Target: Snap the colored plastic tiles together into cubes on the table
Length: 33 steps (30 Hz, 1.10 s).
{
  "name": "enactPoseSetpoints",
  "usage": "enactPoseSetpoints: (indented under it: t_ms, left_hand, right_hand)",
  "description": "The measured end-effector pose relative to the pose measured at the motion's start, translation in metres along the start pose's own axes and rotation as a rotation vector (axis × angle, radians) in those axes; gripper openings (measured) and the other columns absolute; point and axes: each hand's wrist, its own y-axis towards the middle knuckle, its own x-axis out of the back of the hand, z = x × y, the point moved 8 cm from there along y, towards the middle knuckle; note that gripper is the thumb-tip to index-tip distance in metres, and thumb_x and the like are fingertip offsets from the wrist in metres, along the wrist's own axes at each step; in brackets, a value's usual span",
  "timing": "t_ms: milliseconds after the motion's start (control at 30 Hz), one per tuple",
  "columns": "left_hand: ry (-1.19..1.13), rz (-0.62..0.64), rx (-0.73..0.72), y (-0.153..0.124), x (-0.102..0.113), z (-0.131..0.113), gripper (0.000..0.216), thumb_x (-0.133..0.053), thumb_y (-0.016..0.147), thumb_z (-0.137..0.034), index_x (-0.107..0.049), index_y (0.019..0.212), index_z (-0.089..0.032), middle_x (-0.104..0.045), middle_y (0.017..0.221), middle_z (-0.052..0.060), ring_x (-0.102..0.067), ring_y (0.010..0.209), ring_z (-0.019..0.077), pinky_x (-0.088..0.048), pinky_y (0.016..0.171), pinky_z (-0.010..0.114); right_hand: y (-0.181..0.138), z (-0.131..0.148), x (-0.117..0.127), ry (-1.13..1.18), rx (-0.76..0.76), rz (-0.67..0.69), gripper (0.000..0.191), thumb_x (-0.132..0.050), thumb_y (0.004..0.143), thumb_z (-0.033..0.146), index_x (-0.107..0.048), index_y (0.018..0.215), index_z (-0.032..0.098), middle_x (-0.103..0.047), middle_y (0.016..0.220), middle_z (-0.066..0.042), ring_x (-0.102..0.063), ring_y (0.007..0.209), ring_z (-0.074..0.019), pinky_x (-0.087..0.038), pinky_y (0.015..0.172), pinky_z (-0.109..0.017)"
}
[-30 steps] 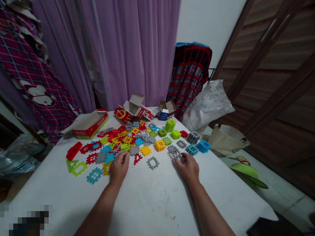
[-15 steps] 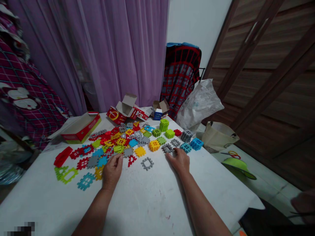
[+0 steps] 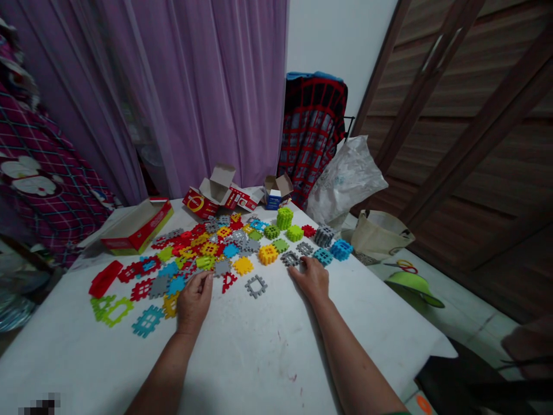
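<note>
My left hand [image 3: 194, 301] is closed, thumb and fingers pressed together, beside the near edge of a pile of interlocking plastic tiles; whether anything is in it is hidden. A yellow tile [image 3: 170, 305] lies just to its left. My right hand [image 3: 313, 278] rests on the table with thumb and forefinger apart, close to a grey window tile [image 3: 290, 259]. Just beyond that hand are a teal tile stack [image 3: 323, 256] and a second grey tile [image 3: 305, 248]. Between my hands lie a grey square frame tile [image 3: 256, 286], a red triangular tile [image 3: 228, 281] and a yellow tile [image 3: 243, 266].
Stacks of yellow [image 3: 268, 254], lime green [image 3: 284, 218], dark grey [image 3: 324, 236] and blue [image 3: 341, 249] tiles stand on the white table [image 3: 242, 357]. An open red box [image 3: 138, 233] and smaller cartons [image 3: 201, 203] sit behind. A plastic bag [image 3: 345, 178] is past the right edge.
The view has shifted slightly, so everything sits a little further left. Both hands keep about the same places by the tiles; no tile has visibly moved.
</note>
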Motion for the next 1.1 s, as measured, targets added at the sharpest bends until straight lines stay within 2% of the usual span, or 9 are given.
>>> enactPoseSetpoints:
  t_ms: [1100]
  left_hand:
    - [-0.015, 0.020, 0.011, 0.0003, -0.0010, -0.0016, 0.027, -0.051, 0.086, -0.042, -0.069, 0.086, -0.022, -0.075, 0.083, 0.003, -0.066, 0.068, 0.0158, -0.053, 0.067, 0.025]
  right_hand:
    - [0.0015, 0.0018, -0.0013, -0.005, -0.001, 0.043, 0.043, -0.061, 0.080, 0.047, -0.065, 0.111, 0.018, -0.067, 0.103, -0.008, -0.059, 0.101, -0.0230, -0.038, 0.083, -0.032]
